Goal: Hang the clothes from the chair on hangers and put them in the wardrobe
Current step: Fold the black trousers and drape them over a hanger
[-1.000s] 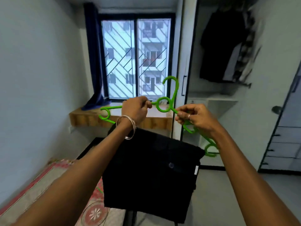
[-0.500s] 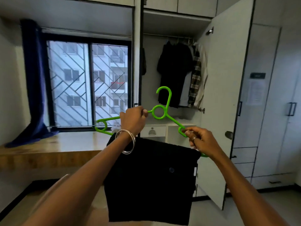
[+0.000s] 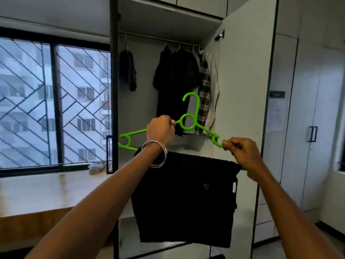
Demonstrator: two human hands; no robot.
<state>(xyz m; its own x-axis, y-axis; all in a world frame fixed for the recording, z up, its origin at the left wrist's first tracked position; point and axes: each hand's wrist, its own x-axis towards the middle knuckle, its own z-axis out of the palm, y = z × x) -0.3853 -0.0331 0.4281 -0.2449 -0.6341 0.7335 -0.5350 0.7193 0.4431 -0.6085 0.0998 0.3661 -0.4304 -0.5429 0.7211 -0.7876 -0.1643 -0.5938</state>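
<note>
hanging folded over the bottom bar of a bright green hanger [image 3: 187,122], a black garment [image 3: 183,199] drops in a flat, squarish panel with one small round button low on its right half and a pale tag at its right edge. the hanger is plastic, with a tall hook on top, a ring just under the hook, and a small loop at each end of its sloping shoulders; it tilts a little, its left end lower than the ring. hanger and garment are held up in the air in front of the open wardrobe [image 3: 168,19], below its rail [image 3: 160,39] and below the dark clothes [image 3: 175,77] and the checked shirt [image 3: 204,86] already hanging there.

the left hand [image 3: 161,130] is raised with its back to the camera, fingers curled tight round the hanger's left shoulder just beside the ring; metal bangles [image 3: 156,155] sit on that wrist. the right hand [image 3: 240,153] is lower and further right of the wardrobe opening, in front of its open door [image 3: 246,81], pinching the hanger's right end between thumb and bent fingers, with a ring on one finger. both forearms reach up and forward, well apart. left of the wardrobe is a barred window [image 3: 54,101] over a wooden ledge [image 3: 46,193].
</note>
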